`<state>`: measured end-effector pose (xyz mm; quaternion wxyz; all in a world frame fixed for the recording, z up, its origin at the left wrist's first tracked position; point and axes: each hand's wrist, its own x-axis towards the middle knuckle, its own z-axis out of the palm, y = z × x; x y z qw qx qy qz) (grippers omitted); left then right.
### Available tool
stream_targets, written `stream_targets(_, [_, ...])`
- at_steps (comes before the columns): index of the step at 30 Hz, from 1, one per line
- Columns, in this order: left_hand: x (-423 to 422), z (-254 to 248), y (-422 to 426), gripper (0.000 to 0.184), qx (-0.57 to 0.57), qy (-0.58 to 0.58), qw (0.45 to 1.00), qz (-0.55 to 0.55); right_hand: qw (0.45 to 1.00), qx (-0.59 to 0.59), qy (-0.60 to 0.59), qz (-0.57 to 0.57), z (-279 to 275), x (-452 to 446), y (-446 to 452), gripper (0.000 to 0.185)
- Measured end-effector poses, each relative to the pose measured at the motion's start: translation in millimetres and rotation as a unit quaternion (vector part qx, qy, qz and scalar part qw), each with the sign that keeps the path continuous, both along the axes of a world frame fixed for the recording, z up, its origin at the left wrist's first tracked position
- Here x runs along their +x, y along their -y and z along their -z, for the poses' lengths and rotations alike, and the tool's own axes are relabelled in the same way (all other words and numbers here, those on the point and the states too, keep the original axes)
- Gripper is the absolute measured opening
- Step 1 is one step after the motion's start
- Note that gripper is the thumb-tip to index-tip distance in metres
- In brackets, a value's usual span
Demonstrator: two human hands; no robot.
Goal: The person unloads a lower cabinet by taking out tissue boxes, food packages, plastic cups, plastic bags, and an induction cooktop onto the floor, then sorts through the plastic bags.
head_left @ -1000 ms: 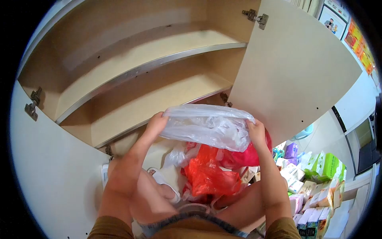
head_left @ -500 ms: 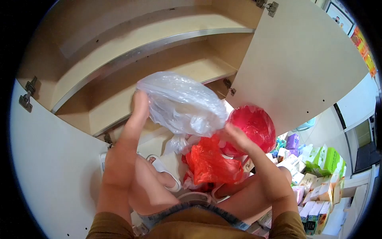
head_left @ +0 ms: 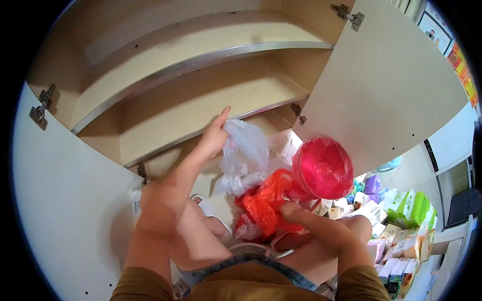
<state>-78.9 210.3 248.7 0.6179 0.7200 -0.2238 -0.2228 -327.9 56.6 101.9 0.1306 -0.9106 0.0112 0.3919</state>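
Note:
My left hand [head_left: 216, 136] is closed on the top of a clear plastic bag [head_left: 245, 145], which hangs down in front of the lower shelf. Lower down, my right hand [head_left: 291, 211] grips the edge of a crumpled red plastic bag [head_left: 263, 200] between my legs. Its fingertips are partly hidden in the folds. Beside that bag stands a red bin [head_left: 326, 168] with a thin clear liner over its rim. More crumpled bags lie under the clear one, hard to tell apart.
An open cabinet with a lower shelf [head_left: 201, 103] curves across the front. Its left door [head_left: 65, 200] and right door [head_left: 381, 80] stand open on either side. At the right, several tissue packs [head_left: 401, 251] and a green pack [head_left: 414, 205] are heaped on the floor.
The clear bag, stretched between both hands before, now hangs from my left hand alone. My right hand has let go of it and moved down to the red bag.

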Motion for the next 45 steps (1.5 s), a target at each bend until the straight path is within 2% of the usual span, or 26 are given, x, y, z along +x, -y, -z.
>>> stream_targets(4, [-4, -9, 1, 0.056, 0.050, 0.048, 0.996, 0.048, 0.994, 0.072, 0.087, 0.002, -13, 15, 4, 0.035])
stream_targets(6, [0, -4, 3, 0.055, 0.074, 0.087, 0.992, 0.045, 0.929, 0.155, 0.333, 0.041, -10, 18, 7, 0.034])
stream_targets(7, [2, 1, 4, 0.055, 0.099, 0.126, 0.986, 0.043, 0.929, 0.155, 0.333, 0.041, -13, 23, 8, 0.034])
stream_targets(8, [4, 8, 6, 0.055, 0.099, 0.127, 0.986, 0.043, 0.897, 0.308, 0.245, 0.202, -19, 31, 7, 0.032])
stream_targets(9, [5, 15, 8, 0.053, 0.075, 0.164, 0.982, 0.055, 0.811, 0.444, 0.143, 0.352, -26, 40, 7, 0.030])
stream_targets(11, [1, 17, 10, 0.052, 0.052, 0.203, 0.976, 0.067, 0.774, 0.472, 0.116, 0.406, -50, 53, 0, 0.027])
stream_targets(13, [-10, 13, 16, 0.049, 0.141, 0.188, 0.950, 0.205, 0.665, 0.552, 0.115, 0.490, -56, 63, -7, 0.028])
stream_targets(15, [-31, -6, 19, 0.043, 0.228, 0.042, 0.919, 0.320, 0.652, 0.570, 0.105, 0.490, -64, 75, -14, 0.029])
stream_targets(16, [-42, -6, 20, 0.043, 0.228, 0.044, 0.919, 0.319, 0.647, 0.568, 0.096, 0.500, -64, 81, -16, 0.031])
stream_targets(18, [-57, -4, 20, 0.040, 0.133, 0.015, 0.907, 0.399, 0.617, 0.587, 0.086, 0.517, -65, 91, -16, 0.033])
stream_targets(23, [-50, -4, 15, 0.042, 0.140, -0.171, 0.907, 0.359, 0.354, 0.796, 0.123, 0.476, -76, 123, -11, 0.034])
stream_targets(25, [-50, 14, 12, 0.040, 0.125, -0.196, 0.896, 0.379, 0.280, 0.841, 0.138, 0.442, -86, 135, -1, 0.035])
stream_targets(26, [-58, -15, 3, 0.037, 0.162, -0.203, 0.894, 0.364, 0.259, 0.851, 0.151, 0.431, -92, 136, 5, 0.035])
stream_targets(29, [-49, -13, -14, 0.033, 0.086, -0.250, 0.911, 0.318, 0.257, 0.799, 0.228, 0.494, -106, 121, 18, 0.034])
stream_targets(30, [-36, -10, -20, 0.031, -0.041, -0.446, 0.833, 0.326, 0.262, 0.746, 0.235, 0.565, -99, 124, 22, 0.034])
stream_targets(31, [-28, -17, -24, 0.031, -0.039, -0.447, 0.832, 0.326, 0.264, 0.688, 0.241, 0.632, -89, 127, 25, 0.034])
stream_targets(32, [-22, -29, -29, 0.031, -0.146, -0.494, 0.792, 0.327, 0.332, 0.706, 0.217, 0.587, -82, 124, 25, 0.032])
stream_targets(33, [-17, -39, -31, 0.031, -0.253, -0.534, 0.740, 0.322, 0.356, 0.700, 0.245, 0.569, -73, 126, 20, 0.029])
stream_targets(34, [-15, -46, -30, 0.031, -0.253, -0.534, 0.740, 0.321, 0.417, 0.623, 0.273, 0.603, -60, 130, 14, 0.028])
stream_targets(35, [-14, -52, -28, 0.032, -0.222, -0.508, 0.803, 0.220, 0.475, 0.539, 0.298, 0.629, -48, 132, 10, 0.028])
stream_targets(36, [-14, -54, -27, 0.032, -0.188, -0.473, 0.853, 0.114, 0.477, 0.539, 0.297, 0.628, -37, 131, 10, 0.028])
stream_targets(37, [-11, -48, -24, 0.032, -0.190, -0.473, 0.853, 0.112, 0.605, 0.464, 0.312, 0.567, -29, 129, 10, 0.029])
stream_targets(38, [-7, -37, -20, 0.033, -0.133, -0.415, 0.897, 0.075, 0.717, 0.377, 0.321, 0.491, -31, 128, 7, 0.030])
stream_targets(39, [-3, -28, -18, 0.034, -0.074, -0.354, 0.932, 0.038, 0.718, 0.377, 0.320, 0.490, -34, 126, 6, 0.030])
stream_targets(41, [-4, -24, -17, 0.033, -0.060, -0.318, 0.946, 0.024, 0.854, 0.147, 0.354, 0.352, -66, 120, -3, 0.030])
stream_targets(45, [-6, -30, -17, 0.030, -0.001, -0.222, 0.975, 0.016, 0.876, 0.166, 0.391, 0.230, -91, 121, -3, 0.032])
